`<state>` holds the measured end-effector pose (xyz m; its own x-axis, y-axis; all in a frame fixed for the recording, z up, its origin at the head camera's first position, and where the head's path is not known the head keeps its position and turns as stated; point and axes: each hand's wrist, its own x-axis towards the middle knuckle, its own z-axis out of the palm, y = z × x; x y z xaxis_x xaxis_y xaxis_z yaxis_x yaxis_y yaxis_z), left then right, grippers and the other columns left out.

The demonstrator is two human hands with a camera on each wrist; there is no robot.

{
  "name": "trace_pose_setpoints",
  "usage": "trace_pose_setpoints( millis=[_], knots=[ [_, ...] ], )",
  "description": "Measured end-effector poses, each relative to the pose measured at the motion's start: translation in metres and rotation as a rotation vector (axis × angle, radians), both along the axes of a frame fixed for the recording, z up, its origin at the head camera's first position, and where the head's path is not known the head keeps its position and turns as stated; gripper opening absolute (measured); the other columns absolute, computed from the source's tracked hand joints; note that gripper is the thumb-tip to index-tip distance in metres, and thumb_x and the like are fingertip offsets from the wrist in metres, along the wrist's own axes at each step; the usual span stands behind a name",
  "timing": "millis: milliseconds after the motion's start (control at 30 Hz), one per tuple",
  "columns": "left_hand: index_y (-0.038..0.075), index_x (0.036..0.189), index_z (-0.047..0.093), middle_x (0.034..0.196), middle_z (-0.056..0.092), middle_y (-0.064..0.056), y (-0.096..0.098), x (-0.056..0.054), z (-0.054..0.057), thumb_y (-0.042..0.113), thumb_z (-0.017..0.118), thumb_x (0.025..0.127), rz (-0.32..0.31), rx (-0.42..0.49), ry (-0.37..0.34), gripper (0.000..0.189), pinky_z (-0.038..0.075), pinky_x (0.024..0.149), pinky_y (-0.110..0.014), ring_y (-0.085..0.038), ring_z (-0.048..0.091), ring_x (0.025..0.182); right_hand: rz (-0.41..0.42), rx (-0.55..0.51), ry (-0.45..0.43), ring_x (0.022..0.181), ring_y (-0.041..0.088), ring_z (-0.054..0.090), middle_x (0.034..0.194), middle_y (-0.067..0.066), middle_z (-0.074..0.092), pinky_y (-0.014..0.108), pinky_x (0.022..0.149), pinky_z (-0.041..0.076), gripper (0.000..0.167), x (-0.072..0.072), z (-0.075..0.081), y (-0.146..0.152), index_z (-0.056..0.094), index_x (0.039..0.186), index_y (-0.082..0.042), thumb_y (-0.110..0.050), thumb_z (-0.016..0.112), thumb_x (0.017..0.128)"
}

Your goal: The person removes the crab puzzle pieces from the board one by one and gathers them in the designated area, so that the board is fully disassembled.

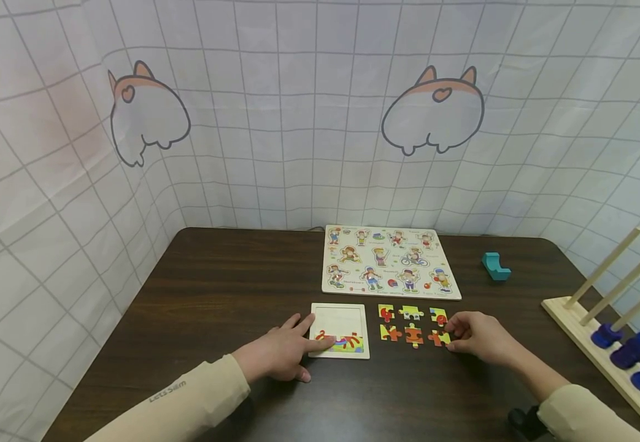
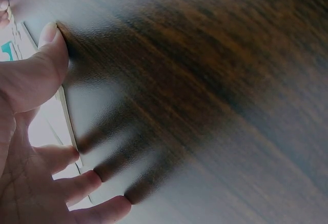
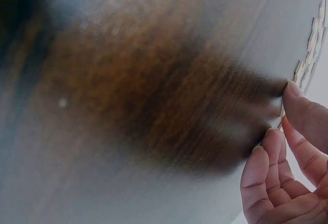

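Note:
A small square puzzle tray (image 1: 339, 319) lies on the table, its bottom strip filled with yellow, green and red pieces (image 1: 347, 344). My left hand (image 1: 282, 351) rests at the tray's left side, fingers spread, the index finger laid over that strip. Its thumb and outstretched fingers (image 2: 84, 187) show in the left wrist view. To the tray's right, loose jigsaw pieces (image 1: 413, 335) lie in two rows. My right hand (image 1: 480, 337) pinches the orange and yellow jigsaw piece (image 1: 438, 337) at the lower right, thumb and index finger (image 3: 305, 149) at its edges.
Behind the tray lies a larger picture board (image 1: 391, 263) with cartoon children. A teal curved block (image 1: 496, 267) sits at the back right. Along the right edge stands a wooden peg rack (image 1: 590, 331) with blue pieces (image 1: 636, 350). A gridded curtain (image 1: 286, 123) surrounds the table.

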<state>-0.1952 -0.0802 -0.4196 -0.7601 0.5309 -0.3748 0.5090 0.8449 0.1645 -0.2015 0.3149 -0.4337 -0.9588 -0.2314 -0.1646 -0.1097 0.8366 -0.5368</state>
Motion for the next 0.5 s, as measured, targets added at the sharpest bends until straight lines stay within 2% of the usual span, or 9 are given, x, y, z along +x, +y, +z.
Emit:
trace_pose_setpoints(
  millis=[500],
  knots=[
    [0.049,0.153,0.041,0.171,0.021,-0.011,-0.0005,0.0014,0.0020,0.037,0.079,0.088,0.000,0.004,0.000,0.076,0.039,0.114,-0.062,-0.042,0.022,0.156,0.004,-0.005,0.022,0.077,0.014,0.059,0.087,0.001,0.066,0.030,0.066,0.049,0.023,0.0013,0.0064,-0.0054,0.069,0.101,-0.004,-0.013,0.083,0.085]
  ],
)
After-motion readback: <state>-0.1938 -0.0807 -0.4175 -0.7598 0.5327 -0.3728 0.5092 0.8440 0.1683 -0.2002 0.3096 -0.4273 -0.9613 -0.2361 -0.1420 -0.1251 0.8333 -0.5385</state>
